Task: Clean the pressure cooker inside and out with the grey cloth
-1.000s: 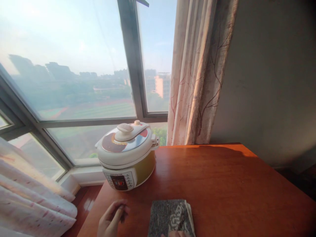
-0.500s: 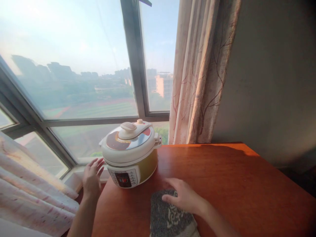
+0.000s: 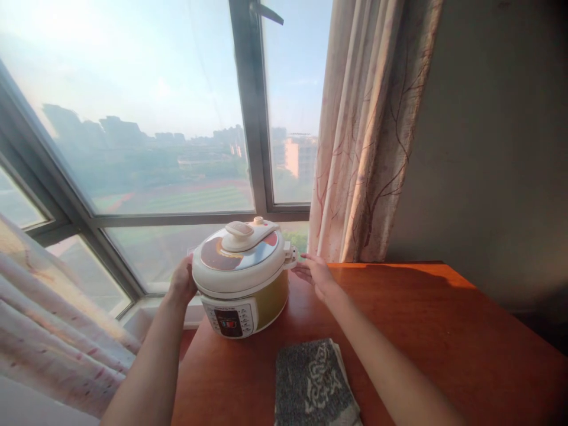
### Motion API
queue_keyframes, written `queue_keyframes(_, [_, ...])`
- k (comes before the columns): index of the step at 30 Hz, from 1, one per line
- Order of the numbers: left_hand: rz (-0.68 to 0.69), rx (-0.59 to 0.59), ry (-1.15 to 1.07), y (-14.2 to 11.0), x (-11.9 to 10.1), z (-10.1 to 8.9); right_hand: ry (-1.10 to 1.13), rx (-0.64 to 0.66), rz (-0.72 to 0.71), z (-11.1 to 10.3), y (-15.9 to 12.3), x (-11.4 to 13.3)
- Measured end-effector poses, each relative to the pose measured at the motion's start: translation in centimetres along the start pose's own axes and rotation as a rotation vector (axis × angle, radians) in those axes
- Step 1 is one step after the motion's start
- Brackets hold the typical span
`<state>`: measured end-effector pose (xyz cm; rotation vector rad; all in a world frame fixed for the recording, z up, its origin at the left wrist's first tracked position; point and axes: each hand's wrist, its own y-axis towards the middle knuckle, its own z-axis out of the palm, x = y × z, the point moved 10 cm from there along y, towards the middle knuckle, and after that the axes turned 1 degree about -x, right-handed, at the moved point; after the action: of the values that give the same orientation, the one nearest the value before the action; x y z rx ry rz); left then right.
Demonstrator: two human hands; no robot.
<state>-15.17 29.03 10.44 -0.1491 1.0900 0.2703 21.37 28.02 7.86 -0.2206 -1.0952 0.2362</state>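
A white and yellow electric pressure cooker (image 3: 243, 278) stands at the far left corner of a red-brown wooden table (image 3: 426, 331), its lid closed and its control panel facing me. My left hand (image 3: 183, 278) rests against the cooker's left side at the lid rim, its fingers hidden behind the pot. My right hand (image 3: 314, 273) is at the cooker's right side by the small handle, fingers stretched out and apart, holding nothing. A folded grey patterned cloth (image 3: 313, 384) lies on the table in front of me, between my forearms.
A large window (image 3: 168, 148) with a dark frame fills the wall behind the cooker. A patterned curtain (image 3: 368, 130) hangs at the right of the window, another curtain (image 3: 53, 331) lies at lower left. A grey wall (image 3: 497, 148) borders the table's far right.
Both hands have gone forward from the near table edge to either side of the cooker. My right hand left the folded cloth. The camera has shifted slightly, so the cooker sits further right.
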Motion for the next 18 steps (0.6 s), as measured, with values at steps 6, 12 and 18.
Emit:
queue_keyframes(6, [-0.046,-0.02,0.034,-1.1,-0.1,0.7,0.123,0.026,0.19,0.5,-1.0,-0.3])
queue_keyframes(12, [0.014,-0.06,0.013,-2.7,-0.8,1.3,0.22,0.052,0.272,1.5,-1.8,0.2])
queue_keyframes(18, [-0.015,-0.114,-0.066,-3.4,0.2,1.1,0.241,0.038,0.284,0.9,-2.4,0.8])
